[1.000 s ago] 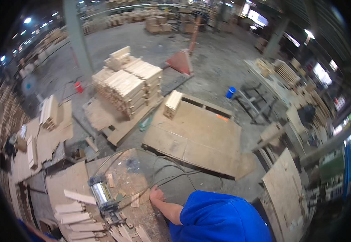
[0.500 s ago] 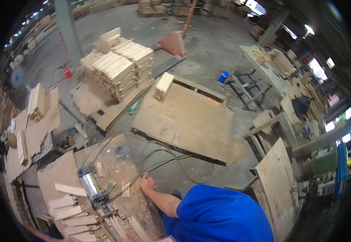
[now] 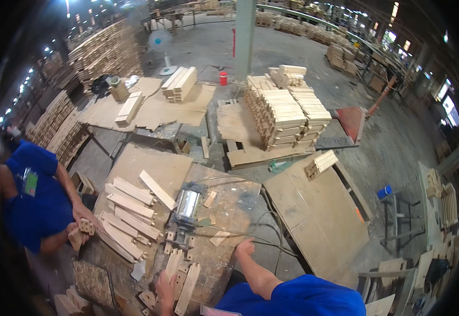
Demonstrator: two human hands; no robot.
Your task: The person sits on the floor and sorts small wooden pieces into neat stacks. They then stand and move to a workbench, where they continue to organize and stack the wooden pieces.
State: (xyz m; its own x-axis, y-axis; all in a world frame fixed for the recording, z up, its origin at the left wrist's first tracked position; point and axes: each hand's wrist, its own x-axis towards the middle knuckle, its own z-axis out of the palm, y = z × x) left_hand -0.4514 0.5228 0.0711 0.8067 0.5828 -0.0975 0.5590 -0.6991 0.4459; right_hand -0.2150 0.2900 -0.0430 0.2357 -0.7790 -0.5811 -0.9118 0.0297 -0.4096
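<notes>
My left hand (image 3: 165,287) is closed around the near part of a pale wooden strip (image 3: 174,265) below a clamp with a silver cylinder (image 3: 188,203). Another long wooden strip (image 3: 188,288) lies just right of it, and small drilled wooden blocks (image 3: 148,300) lie beside the wrist. At the right edge of the stained worktable (image 3: 229,203), my right hand (image 3: 244,247) rests with loosely bent fingers and nothing visible in it. A small flat wood piece (image 3: 219,238) lies left of that hand. Several wooden strips (image 3: 129,205) are spread left of the clamp.
At left, a co-worker in blue holds a bundle of drilled wooden pieces (image 3: 86,226). Hoses (image 3: 269,242) run past the table's right edge. Beyond stand a cardboard-covered platform (image 3: 314,205), a tall wood stack (image 3: 287,116), a green pillar (image 3: 244,42) and a fan (image 3: 160,41).
My view has swung left, bringing the co-worker, the fan and my left hand on the strip into sight. My right hand stays at the table's right edge.
</notes>
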